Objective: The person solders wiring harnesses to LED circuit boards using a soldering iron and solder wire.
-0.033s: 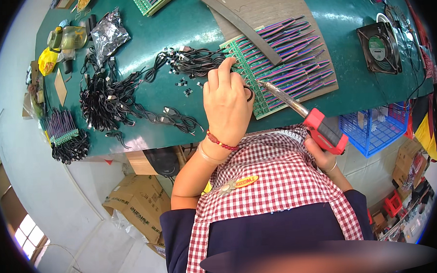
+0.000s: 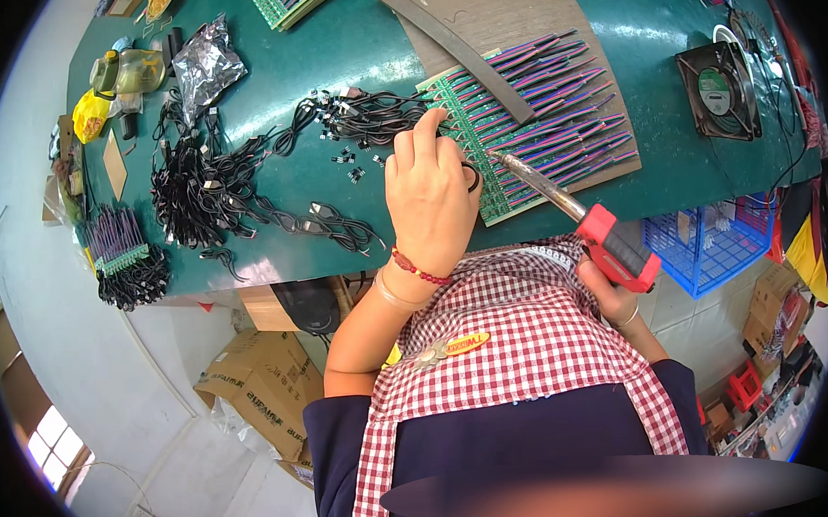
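My left hand bends over the left edge of a green circuit board panel, its fingers closed on a black cable that loops out beside them. The fingertips are partly hidden behind the hand. In my right hand is a soldering iron with a red and black handle; its metal tip touches or hovers just over the board, close to my left fingers. Rows of red, blue and black wires run rightward from the panel. A grey metal strip lies across them.
Bundles of black cables and small loose connectors lie to the left on the green table. A finished-looking wired board rests at the left edge. A black fan stands at right, above a blue basket.
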A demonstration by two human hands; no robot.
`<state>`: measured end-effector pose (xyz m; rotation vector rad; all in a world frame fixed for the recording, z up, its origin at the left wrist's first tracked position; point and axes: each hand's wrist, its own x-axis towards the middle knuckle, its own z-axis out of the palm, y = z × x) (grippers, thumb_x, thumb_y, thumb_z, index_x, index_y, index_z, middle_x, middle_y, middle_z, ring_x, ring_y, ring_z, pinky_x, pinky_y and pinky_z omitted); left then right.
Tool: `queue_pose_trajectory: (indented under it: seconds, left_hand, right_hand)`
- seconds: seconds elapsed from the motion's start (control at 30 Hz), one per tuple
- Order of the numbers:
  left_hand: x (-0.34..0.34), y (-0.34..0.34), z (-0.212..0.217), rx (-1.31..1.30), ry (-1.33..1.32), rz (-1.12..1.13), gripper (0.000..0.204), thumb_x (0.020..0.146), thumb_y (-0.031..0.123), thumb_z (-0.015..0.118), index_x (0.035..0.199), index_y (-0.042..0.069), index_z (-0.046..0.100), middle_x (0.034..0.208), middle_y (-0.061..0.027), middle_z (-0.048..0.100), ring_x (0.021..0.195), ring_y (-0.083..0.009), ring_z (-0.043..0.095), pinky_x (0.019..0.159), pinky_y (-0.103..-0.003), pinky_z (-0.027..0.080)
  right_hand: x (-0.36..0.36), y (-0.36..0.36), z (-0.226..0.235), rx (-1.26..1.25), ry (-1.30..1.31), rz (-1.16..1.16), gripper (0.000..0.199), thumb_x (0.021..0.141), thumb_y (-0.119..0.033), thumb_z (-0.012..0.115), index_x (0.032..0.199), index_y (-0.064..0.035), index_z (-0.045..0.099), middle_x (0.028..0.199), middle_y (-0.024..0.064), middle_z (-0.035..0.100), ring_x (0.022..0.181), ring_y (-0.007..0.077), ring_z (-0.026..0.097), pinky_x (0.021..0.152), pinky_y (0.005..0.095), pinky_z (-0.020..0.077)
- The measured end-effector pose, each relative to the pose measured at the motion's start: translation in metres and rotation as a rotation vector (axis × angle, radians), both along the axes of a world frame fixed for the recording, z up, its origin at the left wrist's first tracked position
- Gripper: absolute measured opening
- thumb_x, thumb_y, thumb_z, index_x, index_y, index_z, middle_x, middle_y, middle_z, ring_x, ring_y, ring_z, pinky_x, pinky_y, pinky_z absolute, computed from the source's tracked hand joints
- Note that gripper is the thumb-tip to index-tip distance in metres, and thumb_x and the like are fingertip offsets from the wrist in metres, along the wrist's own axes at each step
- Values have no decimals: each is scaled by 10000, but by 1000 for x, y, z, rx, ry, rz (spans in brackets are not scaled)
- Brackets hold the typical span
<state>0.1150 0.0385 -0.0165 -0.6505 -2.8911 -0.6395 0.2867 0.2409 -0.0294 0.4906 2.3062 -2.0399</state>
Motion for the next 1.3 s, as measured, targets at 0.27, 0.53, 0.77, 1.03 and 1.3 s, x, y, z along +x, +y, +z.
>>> queue_pose_trajectory:
  seconds: [0.27, 0.53, 0.77, 1.03, 1.3]
  left_hand:
    - [-2, -4, 9, 21, -54, -16, 221, 616, -9, 679, 762, 40, 520, 1167, -100, 535, 962, -292, 512, 778, -383, 440]
    - [-29, -64, 13, 247, -191, 58, 397, 650, 71, 769, 975, 41, 544, 1103, -122, 538, 983, -319, 548, 789, -388, 430]
    - [26, -137, 33, -243, -343, -44, 376, 668, -8, 683, 1013, 71, 555, 1064, -84, 532, 1022, -287, 510, 841, -387, 408]
    - [25, -137, 18, -276, -85, -100, 264, 703, 45, 668, 945, 84, 570, 1069, -49, 564, 1052, -283, 502, 887, -398, 363]
    - [23, -120, 1, 304, -242, -17, 185, 769, -22, 638, 921, 21, 541, 880, -105, 610, 873, -283, 589, 747, -367, 461]
  right_hand:
    - [2, 0, -4, -72, 18, -32, 316, 847, -22, 570, 1153, 34, 511, 748, 64, 555, 629, 129, 504, 575, 283, 424]
    - [-9, 1, -1, -155, 74, -26, 342, 847, -56, 560, 1166, 34, 477, 660, 68, 503, 545, 134, 460, 551, 293, 412]
    - [-17, -1, 7, -185, 52, -97, 333, 854, -68, 552, 1156, 43, 462, 640, 57, 479, 533, 129, 445, 534, 289, 401]
    - [-39, -7, 17, -283, 138, -111, 310, 853, -89, 533, 1126, 32, 448, 615, 40, 436, 511, 118, 405, 493, 271, 366]
    - [-41, -17, 26, -354, 140, -128, 294, 850, -94, 531, 1105, 25, 445, 631, 41, 442, 513, 105, 396, 485, 253, 369]
